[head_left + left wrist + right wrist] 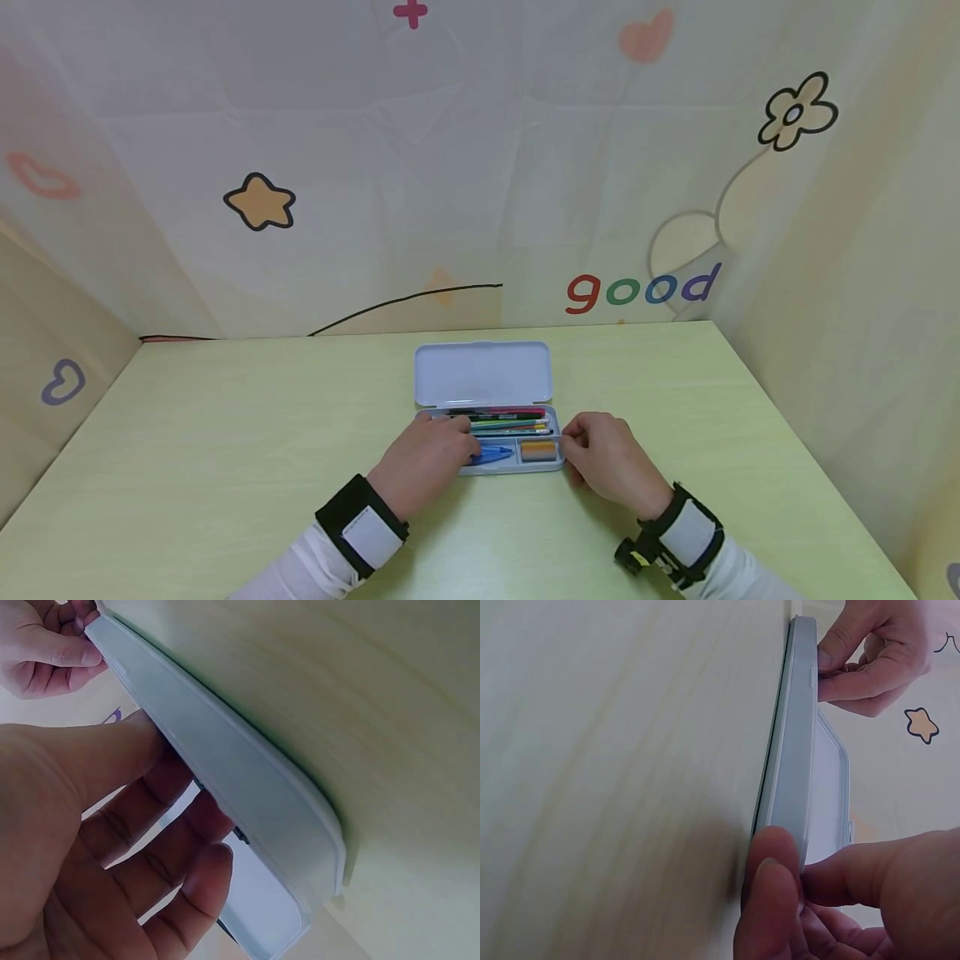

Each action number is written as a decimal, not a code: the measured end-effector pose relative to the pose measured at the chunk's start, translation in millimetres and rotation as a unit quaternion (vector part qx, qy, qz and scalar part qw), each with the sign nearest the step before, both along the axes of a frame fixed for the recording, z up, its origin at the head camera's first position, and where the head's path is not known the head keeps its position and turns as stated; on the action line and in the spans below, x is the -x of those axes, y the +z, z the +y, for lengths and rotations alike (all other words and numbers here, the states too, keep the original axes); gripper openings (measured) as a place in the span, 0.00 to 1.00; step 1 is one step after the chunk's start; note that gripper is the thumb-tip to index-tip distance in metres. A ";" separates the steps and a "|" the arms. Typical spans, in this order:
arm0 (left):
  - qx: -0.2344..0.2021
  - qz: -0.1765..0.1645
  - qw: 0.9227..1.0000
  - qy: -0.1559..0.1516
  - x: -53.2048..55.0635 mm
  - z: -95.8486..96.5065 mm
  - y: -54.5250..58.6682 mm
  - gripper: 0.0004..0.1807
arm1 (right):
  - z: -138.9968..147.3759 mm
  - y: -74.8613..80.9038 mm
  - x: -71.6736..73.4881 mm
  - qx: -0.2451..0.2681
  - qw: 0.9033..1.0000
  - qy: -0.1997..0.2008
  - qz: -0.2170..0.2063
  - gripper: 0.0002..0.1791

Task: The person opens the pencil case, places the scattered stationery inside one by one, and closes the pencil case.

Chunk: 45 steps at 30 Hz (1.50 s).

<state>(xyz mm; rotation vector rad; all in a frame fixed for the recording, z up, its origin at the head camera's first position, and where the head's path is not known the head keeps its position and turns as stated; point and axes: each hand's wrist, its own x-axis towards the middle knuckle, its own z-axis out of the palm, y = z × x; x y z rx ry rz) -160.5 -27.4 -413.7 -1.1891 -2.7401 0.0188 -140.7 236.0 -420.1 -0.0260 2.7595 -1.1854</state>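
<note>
An open pale-blue pencil case (510, 468) lies on the table with its lid (483, 373) folded back. Several pencils and pens (510, 423) fill the rear compartment. In front are a blue pointed item (491, 454) and an orange-and-grey block (538, 451). My left hand (429, 458) reaches over the left part of the case, thumb by the blue item; its thumb tip is hidden behind the wall in the left wrist view, so I cannot tell whether it pinches anything. My right hand (611, 457) pinches the case's right end, between thumb and fingers (771, 877).
The case sits near the middle of a pale wooden table (247, 425). A printed curtain (360, 167) with a star, a flower and the word "good" hangs behind and along both sides. Straps with cameras (678, 537) circle the wrists.
</note>
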 end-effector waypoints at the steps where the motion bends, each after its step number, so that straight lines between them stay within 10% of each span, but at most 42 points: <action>1: 0.000 0.000 1.000 0.000 0.1 0.0 -0.1 0.06 | 0.0 0.0 0.1 0.000 1.000 0.000 0.000 0.05; 15: -0.016 0.016 1.000 -0.001 -1.7 -1.5 -0.2 0.07 | -1.2 2.9 0.3 -0.007 1.000 -0.009 -0.017 0.05; 31: -0.157 -0.026 0.987 0.031 3.0 -20.8 12.7 0.10 | 5.6 18.1 -0.3 -0.003 1.000 -0.016 -0.026 0.07; 45: -0.366 -0.108 0.918 0.109 0.9 -39.3 21.9 0.21 | 14.3 50.1 -1.1 -0.046 0.996 -0.002 0.083 0.19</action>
